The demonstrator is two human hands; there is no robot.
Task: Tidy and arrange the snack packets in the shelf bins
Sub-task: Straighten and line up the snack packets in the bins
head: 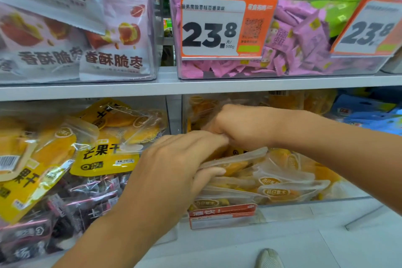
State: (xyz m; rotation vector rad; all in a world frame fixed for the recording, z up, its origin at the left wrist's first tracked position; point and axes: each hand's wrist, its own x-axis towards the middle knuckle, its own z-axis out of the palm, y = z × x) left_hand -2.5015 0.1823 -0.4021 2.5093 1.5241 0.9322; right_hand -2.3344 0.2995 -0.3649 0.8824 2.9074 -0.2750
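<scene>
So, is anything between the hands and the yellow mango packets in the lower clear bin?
Nothing visible: the left hand grips the clear-topped yellow mango packets directly, and the right hand reaches in above them.

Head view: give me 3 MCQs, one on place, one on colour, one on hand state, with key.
1. Where are both hands working?
A. Upper pink-sweets bin
B. Lower shelf bin of mango packets
C. Floor

2. What colour frames the 23.8 price tag?
A. Orange
B. Blue
C. Black

3. What is the left hand doing?
A. Hanging idle
B. Pointing at the tag
C. Gripping clear-topped packets

Key: B, both hands are in the mango packet bin; A, the price tag has an orange border; C, the left hand curls its thumb and fingers round the packets, with the right hand close above.
</scene>
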